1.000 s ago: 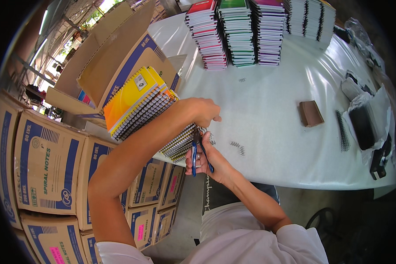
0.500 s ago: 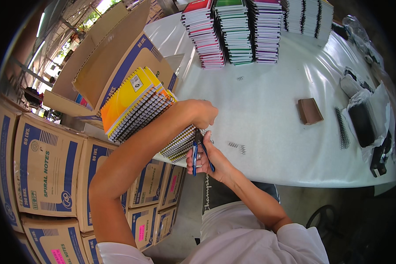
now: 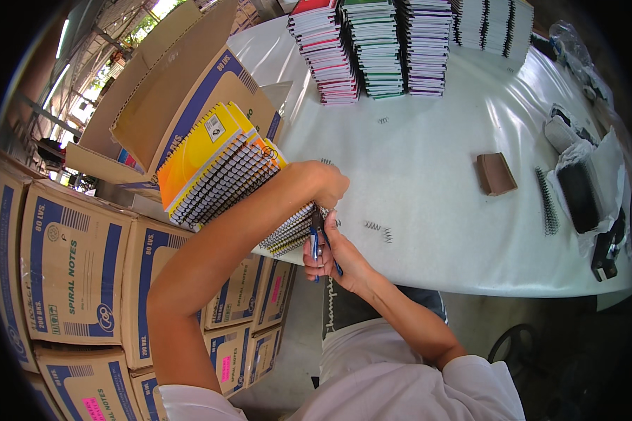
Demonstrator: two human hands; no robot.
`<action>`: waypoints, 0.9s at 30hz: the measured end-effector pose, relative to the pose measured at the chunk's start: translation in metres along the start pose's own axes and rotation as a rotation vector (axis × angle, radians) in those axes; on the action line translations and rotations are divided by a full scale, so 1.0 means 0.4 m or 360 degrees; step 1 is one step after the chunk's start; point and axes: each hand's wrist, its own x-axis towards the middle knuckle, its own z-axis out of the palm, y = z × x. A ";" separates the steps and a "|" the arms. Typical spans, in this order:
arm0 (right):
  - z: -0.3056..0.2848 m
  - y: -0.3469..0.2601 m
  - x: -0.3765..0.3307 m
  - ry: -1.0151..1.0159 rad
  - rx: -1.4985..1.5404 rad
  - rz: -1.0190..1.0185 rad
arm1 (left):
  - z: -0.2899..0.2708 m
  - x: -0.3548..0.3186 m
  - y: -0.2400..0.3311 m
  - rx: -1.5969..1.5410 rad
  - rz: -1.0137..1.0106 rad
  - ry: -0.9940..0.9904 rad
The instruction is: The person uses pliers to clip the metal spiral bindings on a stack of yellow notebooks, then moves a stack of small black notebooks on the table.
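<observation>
- The white table [image 3: 428, 161] carried the same load as a second before: tall stacks of notebooks [image 3: 386, 42] at its far edge, a small brown block [image 3: 496, 173] to the right, and loose bits of wire coil [image 3: 376, 226] near the hands.
- The open carton [image 3: 182, 105] and the sealed cartons [image 3: 70, 259] on the person's left had not shifted.
- The yellow spiral notebooks [image 3: 214, 165], fanned on edge at the table's near-left corner, stayed in place; the view only drifted a little.
- The left hand [image 3: 323, 184] remained curled down over the lower end of the row, pressing the bindings; no real travel showed.
- The right hand [image 3: 340, 256] kept its closed grip on blue-handled pliers [image 3: 317, 242], nose up against the coil ends beneath the left hand. Whether the nose pinched wire could not be told.
- So little had changed that the work on that one coil end looked still under way.
</observation>
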 end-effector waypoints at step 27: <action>-0.007 0.017 -0.015 0.0144 -0.0069 0.0095 | 0.039 0.034 0.001 -0.0096 0.0112 0.0250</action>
